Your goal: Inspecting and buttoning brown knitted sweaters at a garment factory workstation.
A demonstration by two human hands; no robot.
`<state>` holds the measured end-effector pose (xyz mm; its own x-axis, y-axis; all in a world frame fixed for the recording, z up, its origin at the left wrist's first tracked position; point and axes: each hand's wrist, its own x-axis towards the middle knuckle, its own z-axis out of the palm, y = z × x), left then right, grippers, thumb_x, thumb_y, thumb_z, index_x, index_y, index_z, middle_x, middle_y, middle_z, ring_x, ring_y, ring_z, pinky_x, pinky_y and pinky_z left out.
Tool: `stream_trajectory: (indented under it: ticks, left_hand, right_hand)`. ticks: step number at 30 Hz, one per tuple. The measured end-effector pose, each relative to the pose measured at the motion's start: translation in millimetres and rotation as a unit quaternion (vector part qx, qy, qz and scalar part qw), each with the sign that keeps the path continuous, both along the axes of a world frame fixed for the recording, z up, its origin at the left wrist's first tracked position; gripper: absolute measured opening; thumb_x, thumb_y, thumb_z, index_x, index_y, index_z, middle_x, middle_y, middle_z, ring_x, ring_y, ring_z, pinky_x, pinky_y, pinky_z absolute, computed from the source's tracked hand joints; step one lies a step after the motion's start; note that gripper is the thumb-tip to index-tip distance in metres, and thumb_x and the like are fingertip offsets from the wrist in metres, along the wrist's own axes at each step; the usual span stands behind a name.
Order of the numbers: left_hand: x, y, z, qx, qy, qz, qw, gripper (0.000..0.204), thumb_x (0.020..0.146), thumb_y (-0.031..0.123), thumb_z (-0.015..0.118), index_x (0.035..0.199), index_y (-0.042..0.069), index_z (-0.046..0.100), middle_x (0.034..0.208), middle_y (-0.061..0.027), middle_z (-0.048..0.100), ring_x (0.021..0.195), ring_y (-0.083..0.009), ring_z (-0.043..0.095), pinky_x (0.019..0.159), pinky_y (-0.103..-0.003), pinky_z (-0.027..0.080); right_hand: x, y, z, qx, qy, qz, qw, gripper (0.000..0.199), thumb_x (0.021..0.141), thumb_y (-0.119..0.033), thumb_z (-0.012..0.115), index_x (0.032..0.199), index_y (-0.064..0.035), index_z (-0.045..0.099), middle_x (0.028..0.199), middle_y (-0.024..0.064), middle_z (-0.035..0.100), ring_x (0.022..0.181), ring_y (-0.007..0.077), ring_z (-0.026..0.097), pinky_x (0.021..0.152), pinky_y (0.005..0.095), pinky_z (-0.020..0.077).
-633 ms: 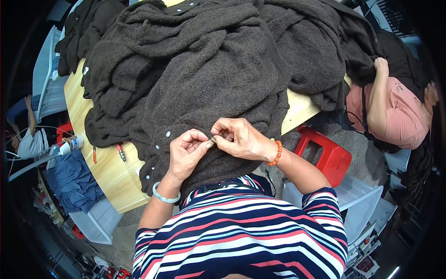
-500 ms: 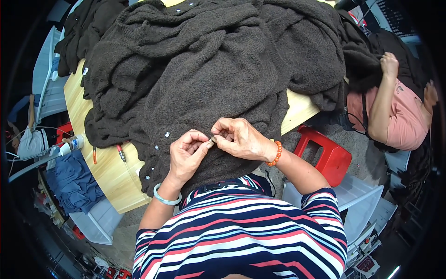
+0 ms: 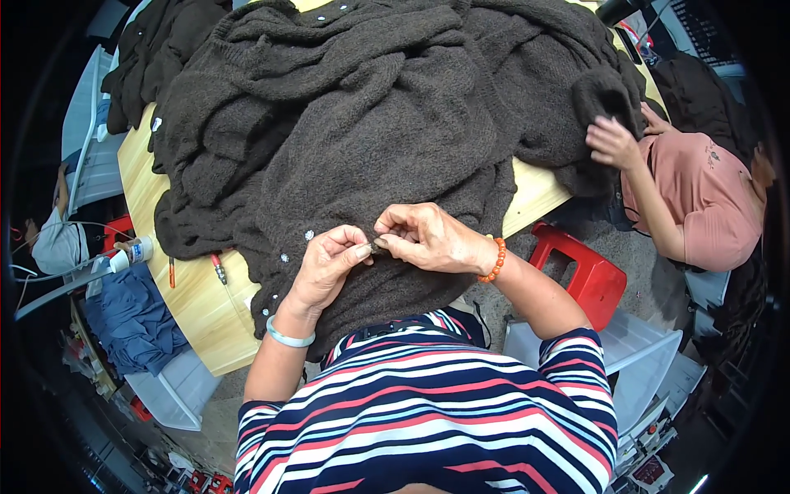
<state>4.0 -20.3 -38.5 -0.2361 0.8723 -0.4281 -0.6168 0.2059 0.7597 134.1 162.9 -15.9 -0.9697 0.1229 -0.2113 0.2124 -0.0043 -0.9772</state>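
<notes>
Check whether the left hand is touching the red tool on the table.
Apart: the head view shows the left hand to the right of the red tool, with brown knit cloth visible between them.

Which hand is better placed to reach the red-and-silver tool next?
Probably the left hand: the tool lies on the table to the person's left, nearer that hand. The right hand is farther and would likely cross past the left. Both hands are over the dark knit garment.
</notes>
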Motion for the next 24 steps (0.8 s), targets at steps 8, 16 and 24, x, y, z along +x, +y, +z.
stream_trajectory:
  ticks: [8, 16, 24]
  left_hand:
    - [10, 2, 0, -0.014, 0.043, 0.036, 0.998, 0.015, 0.091, 0.012, 0.068, 0.099, 0.002, 0.061, 0.090, -0.0027, 0.063, 0.081, -0.0097, 0.060, 0.079, -0.023, 0.049]
    - [28, 7, -1, -0.019, 0.130, 0.140, 0.981, 0.011, 0.092, 0.006, 0.067, 0.099, 0.000, 0.061, 0.091, -0.0008, 0.062, 0.081, -0.0062, 0.057, 0.077, -0.021, 0.048]
    - [31, 8, 0, -0.022, 0.126, 0.141, 0.982, 0.011, 0.090, 0.000, 0.066, 0.100, -0.001, 0.061, 0.093, -0.0010, 0.062, 0.084, -0.0056, 0.059, 0.079, -0.019, 0.050]
  right_hand:
    - [6, -11, -2, 0.200, 0.096, -0.049, 0.974, 0.013, 0.082, -0.005, 0.071, 0.090, 0.0026, 0.063, 0.077, 0.0097, 0.058, 0.062, 0.0177, 0.060, 0.058, 0.0287, 0.0499]
    - [8, -23, -4, 0.260, 0.138, -0.118, 0.948, 0.018, 0.078, 0.001, 0.069, 0.096, 0.0026, 0.065, 0.080, 0.0119, 0.058, 0.067, 0.0225, 0.061, 0.060, 0.0327, 0.0506]
    - [9, -25, -5, 0.369, 0.185, -0.100, 0.905, 0.024, 0.073, 0.002, 0.068, 0.097, 0.0032, 0.062, 0.084, 0.0126, 0.055, 0.078, 0.0283, 0.059, 0.067, 0.0369, 0.0514]
